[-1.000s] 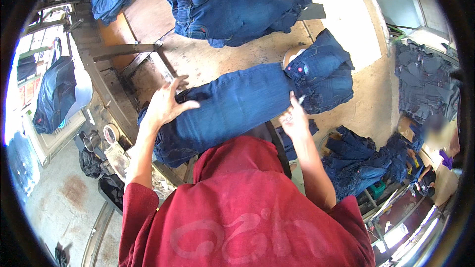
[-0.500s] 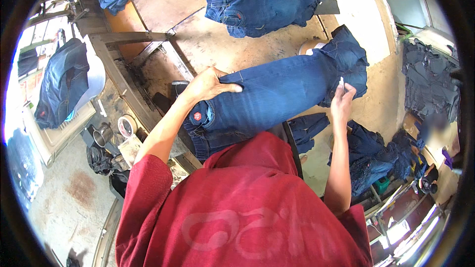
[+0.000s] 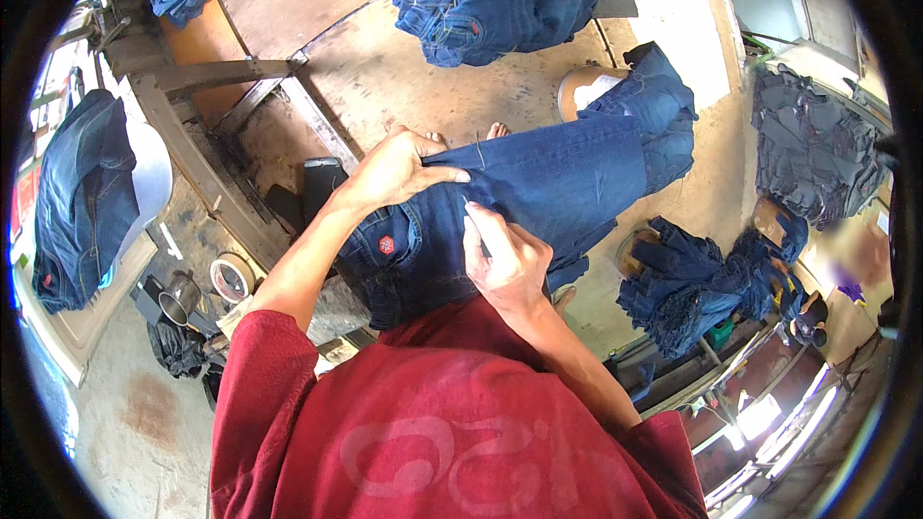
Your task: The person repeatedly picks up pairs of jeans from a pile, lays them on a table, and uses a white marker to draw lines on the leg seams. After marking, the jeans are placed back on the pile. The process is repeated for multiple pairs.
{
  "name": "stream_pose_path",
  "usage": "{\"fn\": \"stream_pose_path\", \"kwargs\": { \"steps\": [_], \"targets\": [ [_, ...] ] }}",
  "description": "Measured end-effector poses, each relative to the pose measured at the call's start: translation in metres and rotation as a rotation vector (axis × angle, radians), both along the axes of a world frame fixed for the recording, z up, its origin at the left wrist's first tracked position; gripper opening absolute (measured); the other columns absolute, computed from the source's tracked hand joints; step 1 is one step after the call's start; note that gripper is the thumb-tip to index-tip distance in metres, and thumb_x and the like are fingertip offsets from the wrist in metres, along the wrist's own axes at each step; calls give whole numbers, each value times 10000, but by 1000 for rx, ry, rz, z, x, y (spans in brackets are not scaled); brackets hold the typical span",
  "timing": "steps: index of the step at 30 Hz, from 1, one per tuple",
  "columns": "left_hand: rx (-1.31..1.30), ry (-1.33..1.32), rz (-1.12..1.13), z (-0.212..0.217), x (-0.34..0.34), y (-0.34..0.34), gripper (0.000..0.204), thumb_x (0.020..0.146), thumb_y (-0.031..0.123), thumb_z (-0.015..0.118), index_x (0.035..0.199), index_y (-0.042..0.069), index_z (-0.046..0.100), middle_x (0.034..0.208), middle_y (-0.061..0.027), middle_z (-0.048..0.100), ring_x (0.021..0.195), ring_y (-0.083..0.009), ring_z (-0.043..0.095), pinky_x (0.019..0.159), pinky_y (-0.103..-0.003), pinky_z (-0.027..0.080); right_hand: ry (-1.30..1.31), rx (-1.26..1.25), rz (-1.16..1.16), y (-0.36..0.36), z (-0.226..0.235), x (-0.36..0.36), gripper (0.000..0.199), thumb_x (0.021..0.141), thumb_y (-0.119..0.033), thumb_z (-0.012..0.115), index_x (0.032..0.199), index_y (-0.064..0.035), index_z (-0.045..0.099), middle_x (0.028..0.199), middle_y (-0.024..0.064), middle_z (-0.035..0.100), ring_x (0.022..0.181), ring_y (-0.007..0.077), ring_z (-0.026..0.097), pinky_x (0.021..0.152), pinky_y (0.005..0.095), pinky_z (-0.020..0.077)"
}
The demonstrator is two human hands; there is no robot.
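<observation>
A pair of dark blue jeans (image 3: 567, 168) stretches across my lap, with a red round patch near the waist end at the left. My left hand (image 3: 394, 171) pinches the jeans' upper edge, its thumb lying on top of the cloth. Over the middle of the denim, my right hand (image 3: 510, 259) is closed around a small pale stick (image 3: 467, 202). Only the tip of the stick shows, close to my left thumb. The far end of the jeans lies bunched at the right.
More jeans (image 3: 500, 0) are heaped on the floor ahead. Denim (image 3: 683, 298) and dark grey garments (image 3: 808, 144) are piled at the right. At the left are a wooden frame (image 3: 207, 168), a tape roll (image 3: 232, 279), a metal mug (image 3: 179, 304) and hanging jeans (image 3: 82, 192).
My right hand has come left from the bunched far end of the jeans to the middle, near my left hand. My left hand keeps its hold on the upper edge.
</observation>
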State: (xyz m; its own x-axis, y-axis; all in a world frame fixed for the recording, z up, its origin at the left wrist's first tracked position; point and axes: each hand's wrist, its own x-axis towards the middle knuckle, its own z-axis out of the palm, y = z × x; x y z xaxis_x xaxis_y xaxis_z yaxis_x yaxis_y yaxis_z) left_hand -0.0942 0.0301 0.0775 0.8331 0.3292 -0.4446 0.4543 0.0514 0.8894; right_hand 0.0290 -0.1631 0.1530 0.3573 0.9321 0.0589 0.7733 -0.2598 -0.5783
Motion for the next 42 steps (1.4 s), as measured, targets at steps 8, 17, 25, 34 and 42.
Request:
{"fn": "stream_pose_path", "kwargs": {
  "steps": [8,17,25,34,42],
  "targets": [
    [49,51,-27,0,1,-3,295,908,187,903,1138,23,819,983,-196,802,831,-103,678,859,-363,577,-128,-258,30,9,9,-14,195,916,-114,742,1110,-101,752,650,52,684,531,255,670,509,386,548],
    [22,65,4,-6,1,-3,288,901,183,906,1111,10,813,941,-195,790,810,-134,695,848,-384,577,-32,-175,-43,17,-2,-10,84,914,-85,775,995,-100,762,706,101,728,571,274,710,524,393,542],
    [79,-56,42,-3,1,-4,288,906,184,901,1117,9,813,946,-205,792,835,-122,716,838,-384,579,53,-186,-73,16,2,-7,60,921,-92,767,978,-101,751,655,107,695,539,289,692,501,400,530],
    [63,-19,46,-1,3,-3,284,916,186,889,1123,8,813,954,-202,799,840,-154,746,817,-389,579,-1,-321,13,14,7,-4,100,908,-67,773,1002,-89,747,670,118,703,561,290,710,519,403,543],
    [40,37,10,-1,3,-1,279,907,182,893,1108,6,813,953,-207,799,845,-178,768,827,-392,583,38,-229,-2,19,1,-1,80,908,-46,768,968,-87,737,694,134,717,552,313,708,510,420,544]
  ]
}}
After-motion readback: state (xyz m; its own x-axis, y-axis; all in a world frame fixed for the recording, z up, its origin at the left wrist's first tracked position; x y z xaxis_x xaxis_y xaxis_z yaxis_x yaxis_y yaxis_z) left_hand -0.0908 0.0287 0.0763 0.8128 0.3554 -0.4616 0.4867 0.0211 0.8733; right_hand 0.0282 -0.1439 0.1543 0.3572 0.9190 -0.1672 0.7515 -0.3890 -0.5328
